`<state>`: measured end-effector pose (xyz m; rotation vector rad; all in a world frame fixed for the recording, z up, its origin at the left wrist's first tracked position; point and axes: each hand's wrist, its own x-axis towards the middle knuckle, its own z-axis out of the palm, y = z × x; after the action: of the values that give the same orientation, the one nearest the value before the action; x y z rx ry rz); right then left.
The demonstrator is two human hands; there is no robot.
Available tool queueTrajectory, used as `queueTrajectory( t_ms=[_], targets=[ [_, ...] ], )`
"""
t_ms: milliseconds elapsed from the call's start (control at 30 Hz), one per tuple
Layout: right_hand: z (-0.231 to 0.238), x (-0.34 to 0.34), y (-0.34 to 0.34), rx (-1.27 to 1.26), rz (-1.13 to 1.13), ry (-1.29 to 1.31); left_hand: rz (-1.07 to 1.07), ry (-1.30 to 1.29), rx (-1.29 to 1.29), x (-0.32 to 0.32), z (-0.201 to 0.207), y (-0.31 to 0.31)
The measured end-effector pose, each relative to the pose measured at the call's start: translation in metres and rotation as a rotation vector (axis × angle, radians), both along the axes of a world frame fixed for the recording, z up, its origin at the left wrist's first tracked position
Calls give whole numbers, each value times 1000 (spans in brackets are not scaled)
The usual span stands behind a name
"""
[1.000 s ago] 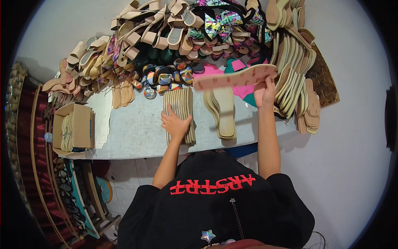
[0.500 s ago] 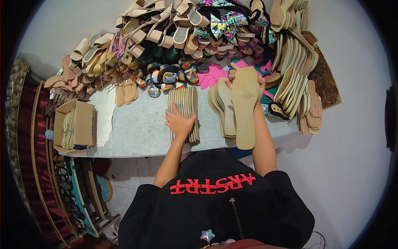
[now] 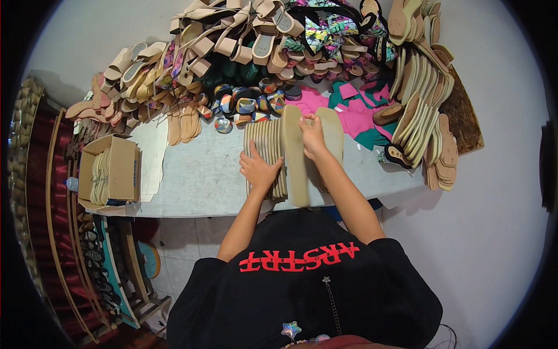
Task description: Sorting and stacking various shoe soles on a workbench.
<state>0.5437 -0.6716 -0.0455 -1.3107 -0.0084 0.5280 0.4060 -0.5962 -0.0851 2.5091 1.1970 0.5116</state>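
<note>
My left hand (image 3: 259, 171) lies with spread fingers on a row of tan shoe soles (image 3: 264, 132) that stand on edge, packed side by side. My right hand (image 3: 314, 135) grips one shoe sole (image 3: 294, 166), held upright at the right end of that row. Its lower end comes close to the table's front edge, and it looks slightly blurred. Partly hidden behind my right hand and forearm is a stack of more soles (image 3: 332, 125).
A cardboard box (image 3: 125, 168) of soles stands on the left of the table (image 3: 192, 174). Heeled sandals (image 3: 232, 38) are heaped along the back. Pink and green cut pieces (image 3: 354, 119) lie beyond my right hand. Sole stacks (image 3: 421, 110) lean at the right.
My right hand has swung left and turned over, bringing the sole from above the right stack to the end of the standing row. My left hand stays on the row.
</note>
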Motion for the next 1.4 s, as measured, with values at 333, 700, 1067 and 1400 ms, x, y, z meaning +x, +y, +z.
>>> queueTrajectory(
  t_ms=[333, 700, 1067, 1400],
  targets=[
    [-71, -65, -1, -693, 339, -269, -53, 18, -29, -4, 6, 5],
    [-122, -55, -1, -332, 100, -282, -91, 23, 23, -4, 4, 5],
    [-132, -52, 9, -105, 54, -75, -88, -20, 83, -5, -9, 9],
    [-2, -74, -44, -169, 401, 133, -25, 79, -163, -2, 13, 6]
  ],
)
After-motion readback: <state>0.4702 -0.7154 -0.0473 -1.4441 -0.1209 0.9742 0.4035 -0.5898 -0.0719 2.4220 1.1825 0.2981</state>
